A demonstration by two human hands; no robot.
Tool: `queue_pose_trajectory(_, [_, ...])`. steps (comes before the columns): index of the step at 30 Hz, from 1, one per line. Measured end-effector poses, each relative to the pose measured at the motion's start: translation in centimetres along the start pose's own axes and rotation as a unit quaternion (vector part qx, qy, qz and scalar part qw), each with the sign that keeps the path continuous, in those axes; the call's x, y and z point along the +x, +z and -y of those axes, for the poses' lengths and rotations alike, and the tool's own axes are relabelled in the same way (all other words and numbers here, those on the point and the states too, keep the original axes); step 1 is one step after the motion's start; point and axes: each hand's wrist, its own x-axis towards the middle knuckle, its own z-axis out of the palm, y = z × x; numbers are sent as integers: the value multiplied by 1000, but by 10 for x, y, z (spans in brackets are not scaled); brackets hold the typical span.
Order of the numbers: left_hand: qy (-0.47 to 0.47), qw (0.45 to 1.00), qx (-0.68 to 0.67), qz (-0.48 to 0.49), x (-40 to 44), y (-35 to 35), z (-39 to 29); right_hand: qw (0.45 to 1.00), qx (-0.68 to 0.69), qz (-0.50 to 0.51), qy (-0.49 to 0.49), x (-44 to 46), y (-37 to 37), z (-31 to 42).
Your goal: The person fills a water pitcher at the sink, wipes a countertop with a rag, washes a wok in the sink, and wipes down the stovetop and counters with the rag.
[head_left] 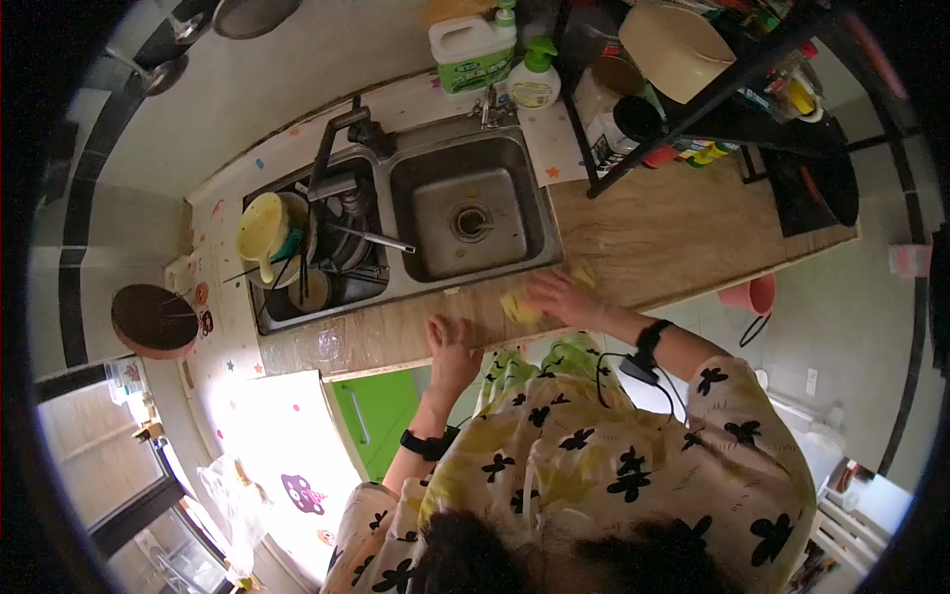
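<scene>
On the wooden counter (643, 233), just in front of the sink, my right hand (564, 300) presses down on a yellow cloth (517, 308). The cloth pokes out on both sides of the hand, and its middle is hidden under the fingers. My left hand (451, 351) rests at the counter's front edge, left of the cloth, with fingers apart and holding nothing. The right sink basin (470, 203) shows a drain and a little water or residue. In the left basin stand a yellow pot with a handle (261, 236), other cookware and utensils.
A black faucet (332, 144) rises behind the basins. Beyond the sink stand a white jug (473, 57) and a green-topped pump bottle (535, 77). A black rack (673, 124) with bottles and containers is at right. A pink-rimmed pan (155, 321) is at far left.
</scene>
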Motion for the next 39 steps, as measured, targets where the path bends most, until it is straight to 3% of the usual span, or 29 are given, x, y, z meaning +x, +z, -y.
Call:
queue_pose_trajectory(1, [40, 999, 31, 9, 0, -3, 0, 999, -18, -27, 13, 22, 5, -11])
queue_pose_trajectory(3, [20, 999, 24, 8, -2, -13, -8, 978, 128, -14, 165, 66, 4, -34])
queue_pose_trajectory(5, [11, 1000, 26, 1, 2, -12, -7, 974, 130, 46, 179, 93, 37, -80])
queue_pose_trajectory(9, [39, 999, 32, -17, -2, 2, 0, 986, 100, -38, 130, 120, -16, -91])
queue_pose_trajectory(10, [23, 999, 6, -26, -3, -5, -5, 989, 10, 94, 118, 119, -12, -102])
queue_pose_trajectory(12, [7, 999, -22, -35, -2, -14, -11, 936, -106, 316, 116, 103, -33, -94])
queue_pose_trajectory(15, [-15, 997, -64, -39, -1, -13, -6, 933, -35, 346, 93, 94, -12, -85])
queue_pose_trajectory(18, [51, 993, 52, -97, 6, -3, 22, 921, -31, 357, 149, 111, -17, -66])
queue_pose_trajectory(19, [-7, 998, -63, 25, 21, -18, 32, 922, -34, 356, 146, 119, -20, -58])
queue_pose_trajectory(21, [-72, 982, -138, 106, 52, -44, 50, 928, -1, 336, 161, 138, -26, -43])
queue_pose_trajectory(22, [-81, 989, -100, 67, 66, -54, 57, 930, -4, 333, 159, 145, -21, -36])
queue_pose_trajectory(24, [-170, 980, -99, 22, 95, -73, 70, 920, 175, 282, 207, 161, -5, -23])
queue_pose_trajectory(26, [-144, 986, -79, -11, 122, -59, 92, 927, 216, 242, 190, 174, 1, -4])
queue_pose_trajectory(28, [-142, 988, -41, 37, 148, -53, 110, 930, 256, 199, 170, 182, 8, 2])
queue_pose_trajectory(30, [-162, 984, -42, 60, 153, -63, 113, 924, 347, -27, 158, 178, 19, -11])
queue_pose_trajectory(32, [-180, 979, -47, 87, 152, -57, 122, 900, 391, -61, 181, 166, -23, -12])
queue_pose_trajectory(35, [-105, 984, 23, 139, 140, -17, 169, 849, 449, -119, 253, 138, -54, -40])
queue_pose_trajectory(37, [-133, 974, 20, 181, 129, -12, 182, 812, 472, -198, 280, 113, -67, -57])
queue_pose_trajectory(38, [-135, 974, 21, 181, 125, -25, 177, 820, 453, -204, 283, 100, -88, -57])
queue_pose_trajectory(39, [-214, 951, 19, 224, 118, -45, 166, 828, 433, -210, 288, 87, -107, -55])
